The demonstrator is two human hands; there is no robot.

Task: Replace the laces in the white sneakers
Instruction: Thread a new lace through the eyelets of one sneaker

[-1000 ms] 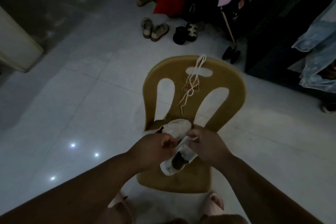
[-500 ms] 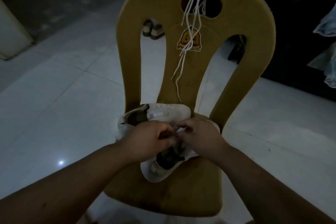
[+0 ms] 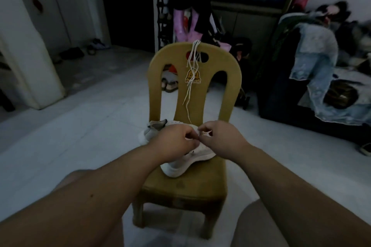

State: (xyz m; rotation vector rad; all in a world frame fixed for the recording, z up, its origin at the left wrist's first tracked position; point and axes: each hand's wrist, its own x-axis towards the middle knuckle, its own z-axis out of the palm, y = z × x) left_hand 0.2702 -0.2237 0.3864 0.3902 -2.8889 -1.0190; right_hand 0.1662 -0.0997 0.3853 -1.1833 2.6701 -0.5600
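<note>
Two white sneakers lie on the seat of a small tan plastic chair (image 3: 232,78). The near sneaker (image 3: 180,163) points toward me; the far sneaker (image 3: 154,129) lies behind my left hand. My left hand (image 3: 173,140) and my right hand (image 3: 219,136) meet over the near sneaker, fingers curled, pinching something small and white between them, apparently a lace end; the dim light hides the detail. White laces (image 3: 191,78) hang from the hole in the chair's backrest down toward the seat.
Sandals (image 3: 170,86) lie on the tiled floor behind the chair. Hanging clothes and a stroller (image 3: 243,94) stand beyond it. A bed with denim clothing (image 3: 319,78) is at the right. A white cabinet (image 3: 30,66) stands at the left. My knees flank the chair.
The camera has tilted up, showing more of the room. Both hands have stayed together over the near sneaker, working at the same spot.
</note>
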